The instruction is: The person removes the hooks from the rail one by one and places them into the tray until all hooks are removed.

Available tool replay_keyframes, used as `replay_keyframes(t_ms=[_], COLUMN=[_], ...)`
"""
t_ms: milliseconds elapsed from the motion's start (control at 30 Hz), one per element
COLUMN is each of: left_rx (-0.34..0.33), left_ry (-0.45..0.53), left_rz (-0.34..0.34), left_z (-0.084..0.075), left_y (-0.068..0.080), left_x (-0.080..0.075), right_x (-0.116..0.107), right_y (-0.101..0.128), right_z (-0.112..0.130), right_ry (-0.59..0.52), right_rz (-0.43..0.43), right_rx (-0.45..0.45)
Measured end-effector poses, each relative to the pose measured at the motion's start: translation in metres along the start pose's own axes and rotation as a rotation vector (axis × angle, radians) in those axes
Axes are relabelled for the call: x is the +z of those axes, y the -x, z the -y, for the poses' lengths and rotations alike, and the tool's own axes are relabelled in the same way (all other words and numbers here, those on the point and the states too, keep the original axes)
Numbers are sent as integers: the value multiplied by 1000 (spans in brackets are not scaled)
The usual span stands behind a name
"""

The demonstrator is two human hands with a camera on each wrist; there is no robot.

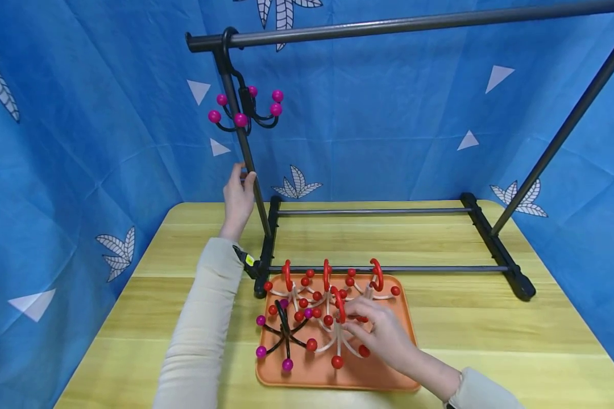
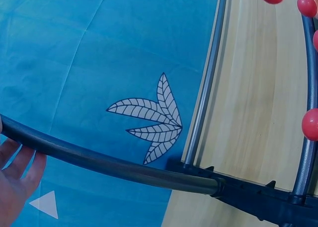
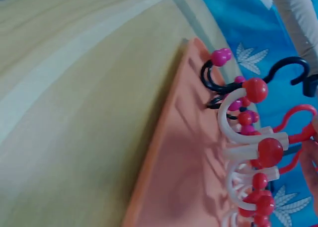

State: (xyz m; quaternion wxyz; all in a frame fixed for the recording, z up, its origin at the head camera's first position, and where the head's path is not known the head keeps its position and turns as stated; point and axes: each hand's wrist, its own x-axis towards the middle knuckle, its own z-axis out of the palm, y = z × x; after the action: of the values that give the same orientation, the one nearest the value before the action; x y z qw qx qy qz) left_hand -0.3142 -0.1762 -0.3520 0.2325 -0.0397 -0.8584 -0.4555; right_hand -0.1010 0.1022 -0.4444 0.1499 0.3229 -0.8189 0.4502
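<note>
From the head view, the left hand (image 1: 239, 196) wraps loosely round the slanted upright of the black garment rack (image 1: 245, 153) on the yellow-wood table (image 1: 491, 341), a black multi-hook hanger with magenta balls (image 1: 247, 108) hanging from the top rail above, while the right hand (image 1: 384, 332) pinches a white-and-red hook hanger (image 1: 337, 324) among the cluster crowding the orange tray (image 1: 312, 375), beside a black hanger (image 1: 284, 335) lying there. The left wrist view shows only fingertips (image 2: 20, 172) against the dark tube (image 2: 109, 165), the grip itself out of frame, plus the rack's base joint. The right wrist view shows the tray's edge (image 3: 164, 152) and hangers piled side-on, the fingers barely visible at the border.
</note>
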Motion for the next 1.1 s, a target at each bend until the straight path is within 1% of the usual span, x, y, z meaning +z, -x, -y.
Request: replay_keyframes(t_ms=[67,133,167,333,400,500,600,700,767,833,967,1000,1100], left_rx=[0,-9,-15,-38,-39,-36,-34,-28,-18,-5,18,19,11], left_ry=[-2,-2,-2,-1,2,4,-2,-8,-10,-10,-10,-11,-16], left_rz=[-5,-2,1,12,15,18,20,18,11,2,-3,-1,11], left_z=[0,0,0,0,-1,-1,-1,-1,-1,-1,-1,0,1], left_y=[0,0,0,0,0,1,1,2,2,2,1,1,1], left_x=[0,0,0,-1,-1,-1,-1,0,1,1,1,0,0], right_x=[3,6,8,14,15,15,9,-1,-11,-20,-37,-40,-47], right_y=[5,10,13,23,25,24,20,7,-6,-23,-61,-71,-98], right_z=[-2,-5,-6,-12,-14,-15,-16,-17,-17,-17,-10,-8,1], right_ry=[-11,-26,-32,16,29,24,90,186,247,271,309,322,374], right_rz=[16,23,27,24,23,42,68,66,47,11,-29,-33,-8], right_rx=[3,-15,-32,-138,-161,-166,-209,-270,-302,-349,-404,-423,-468])
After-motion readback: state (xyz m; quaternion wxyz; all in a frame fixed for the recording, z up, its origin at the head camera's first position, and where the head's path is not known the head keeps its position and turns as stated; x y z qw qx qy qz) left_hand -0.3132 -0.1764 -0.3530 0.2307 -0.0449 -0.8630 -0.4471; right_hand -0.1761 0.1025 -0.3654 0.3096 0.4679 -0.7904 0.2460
